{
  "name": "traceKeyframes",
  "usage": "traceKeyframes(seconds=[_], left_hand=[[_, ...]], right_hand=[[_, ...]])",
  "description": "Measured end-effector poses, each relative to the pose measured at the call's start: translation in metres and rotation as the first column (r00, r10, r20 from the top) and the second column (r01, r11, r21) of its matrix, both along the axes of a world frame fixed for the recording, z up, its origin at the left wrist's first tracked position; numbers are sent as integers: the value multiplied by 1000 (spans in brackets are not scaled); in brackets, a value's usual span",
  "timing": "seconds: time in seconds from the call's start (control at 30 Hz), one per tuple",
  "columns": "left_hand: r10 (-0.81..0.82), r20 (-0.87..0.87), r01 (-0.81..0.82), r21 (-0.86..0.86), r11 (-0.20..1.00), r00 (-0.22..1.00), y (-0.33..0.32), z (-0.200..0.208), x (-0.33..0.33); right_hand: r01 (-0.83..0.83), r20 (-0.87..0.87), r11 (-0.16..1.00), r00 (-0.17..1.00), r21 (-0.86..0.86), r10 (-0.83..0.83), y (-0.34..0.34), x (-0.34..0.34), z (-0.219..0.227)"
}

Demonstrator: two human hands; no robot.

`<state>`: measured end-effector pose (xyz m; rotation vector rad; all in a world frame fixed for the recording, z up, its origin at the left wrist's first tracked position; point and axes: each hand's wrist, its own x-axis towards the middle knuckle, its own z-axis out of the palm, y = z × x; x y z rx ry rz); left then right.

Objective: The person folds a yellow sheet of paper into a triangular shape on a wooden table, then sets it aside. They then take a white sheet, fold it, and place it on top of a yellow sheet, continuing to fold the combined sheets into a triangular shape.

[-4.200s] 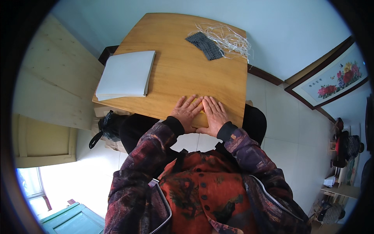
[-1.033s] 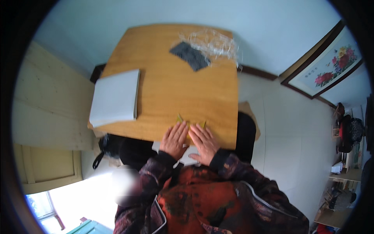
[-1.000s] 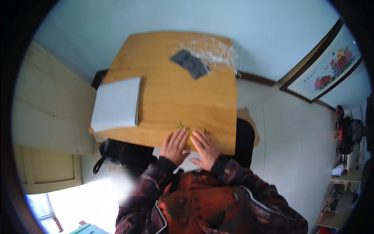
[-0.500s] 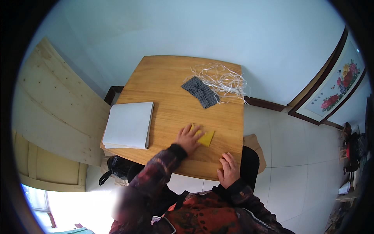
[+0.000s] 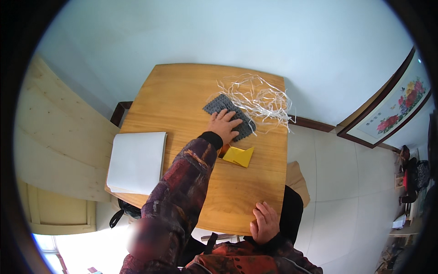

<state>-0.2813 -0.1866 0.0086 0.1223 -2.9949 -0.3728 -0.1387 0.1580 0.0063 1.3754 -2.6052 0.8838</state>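
My left hand (image 5: 223, 126) reaches over the middle of the table and lies on a grey, coarse-textured knitted piece (image 5: 219, 104). Its fingers are spread across the cloth and part of the piece is hidden beneath them. Just nearer than this hand, by its cuff, a folded piece of shiny yellow paper (image 5: 240, 156) lies on the wood, its left end partly covered. My right hand (image 5: 265, 223) rests at the near right edge of the table, fingers stretched out, with nothing in it. A loose tangle of white strings (image 5: 267, 101) touches the far side of the grey piece.
The wooden table (image 5: 182, 91) stands near a pale wall. A stack of white sheets (image 5: 137, 162) lies at its left edge. Boards (image 5: 68, 137) lean on the left, a black plastic bag (image 5: 127, 210) sits below, and a framed flower picture (image 5: 392, 105) leans at the right.
My left hand has moved away from me, off the yellow paper and onto the grey piece. The yellow paper shows more of itself. The view has shifted slightly; my right hand still rests at the edge.
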Motion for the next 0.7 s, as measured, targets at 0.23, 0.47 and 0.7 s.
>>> traceKeyframes(seconds=[0.23, 0.47, 0.7], left_hand=[[51, -16, -51, 19, 999, 999, -23, -20, -19], [190, -146, -180, 79, 980, 971, -23, -9, 6], [7, -184, 81, 466, 881, 983, 23, 19, 153]], right_hand=[[15, 62, 997, 998, 70, -20, 1, 0, 4], [-12, 131, 1000, 991, 25, 8, -9, -10, 16], [44, 211, 992, 977, -121, -18, -27, -94, 26]])
